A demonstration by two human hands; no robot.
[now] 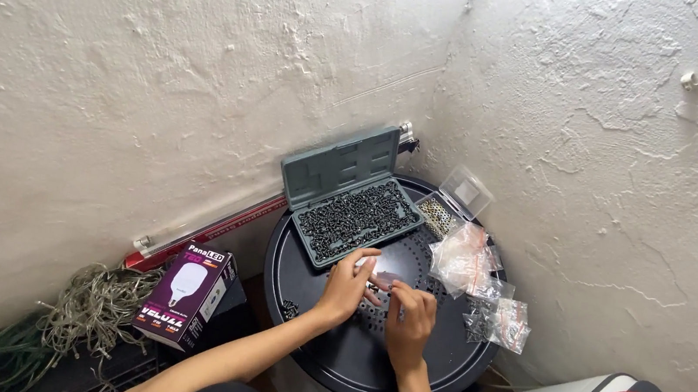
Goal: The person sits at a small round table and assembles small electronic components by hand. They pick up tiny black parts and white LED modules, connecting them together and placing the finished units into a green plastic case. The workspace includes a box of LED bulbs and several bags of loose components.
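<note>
Two hands are meeting over the round black worktop (433, 376): left hand (347, 288) and right hand (410, 321) both pinching a small clear bag (386, 279), with the open grey case of screws (353, 214) lying at 12 o'clock.

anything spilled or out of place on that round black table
A small cluster of dark screws lies loose near the round black table's left rim, apart from the full grey case. Otherwise nothing looks spilled; both the left hand and right hand work on a small clear bag.

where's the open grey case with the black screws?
Head view: the grey case sits at the round black table's far-left edge near the wall corner, just beyond the left hand.
</note>
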